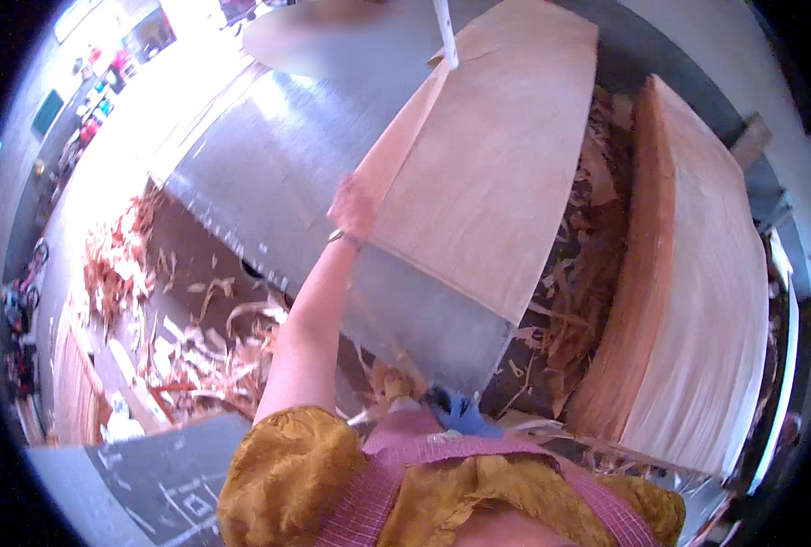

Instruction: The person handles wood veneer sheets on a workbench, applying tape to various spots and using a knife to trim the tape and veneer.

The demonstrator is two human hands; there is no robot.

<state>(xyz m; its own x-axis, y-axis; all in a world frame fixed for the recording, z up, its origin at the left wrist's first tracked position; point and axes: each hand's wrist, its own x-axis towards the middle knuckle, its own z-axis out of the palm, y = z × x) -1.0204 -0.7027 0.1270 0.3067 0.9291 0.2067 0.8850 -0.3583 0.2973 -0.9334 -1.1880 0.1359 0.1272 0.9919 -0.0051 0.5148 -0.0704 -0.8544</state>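
My left hand (354, 208), with a band at its wrist, is closed at the left edge of a large, thin, pale wood veneer sheet (506, 155). That sheet lies over a smooth grey metal table (278, 155), and its left side shows a darker, raised strip. The fingers are small and partly blurred, but they seem to pinch the sheet's near left corner. A white rod (446, 35) reaches down to the sheet's far left edge. My right hand does not show.
A thick stack of veneer sheets (697, 273) stands to the right. Torn veneer scraps (574, 301) fill the gap beside it; more shavings (210, 365) litter the floor at left. A grey board with white marks (169, 483) is at lower left. A blurred oval (323, 38) covers the far side.
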